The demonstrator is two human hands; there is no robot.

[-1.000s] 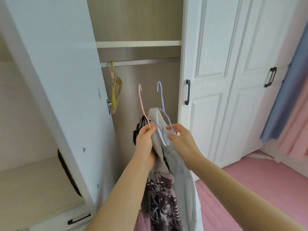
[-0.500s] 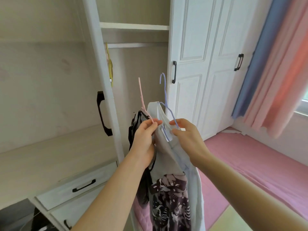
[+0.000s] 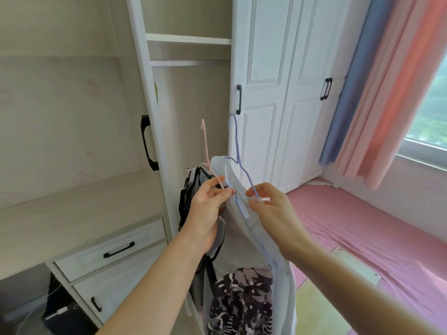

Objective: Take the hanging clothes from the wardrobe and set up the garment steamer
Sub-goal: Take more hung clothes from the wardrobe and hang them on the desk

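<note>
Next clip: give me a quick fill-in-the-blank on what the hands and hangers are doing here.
The pink hanger is pinched by the ___ hand.
The right hand pinches the blue hanger, which carries a ___ garment.
The closed wardrobe doors have ___ handles.
Missing: left; white; black.

Blue and pink curtains (image 3: 377, 93) upper right of the fingers (image 3: 256, 189), window (image 3: 433, 112) beyond, pink mattress (image 3: 362, 226) right, white drawers (image 3: 145, 238) lower left

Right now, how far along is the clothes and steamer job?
Done: pink hanger and blue hanger are off the rail, clothes on them. In hand: left hand pinches the pink one, right hand the blue one. Left: no steamer in view, so setup looks unstarted.
</note>
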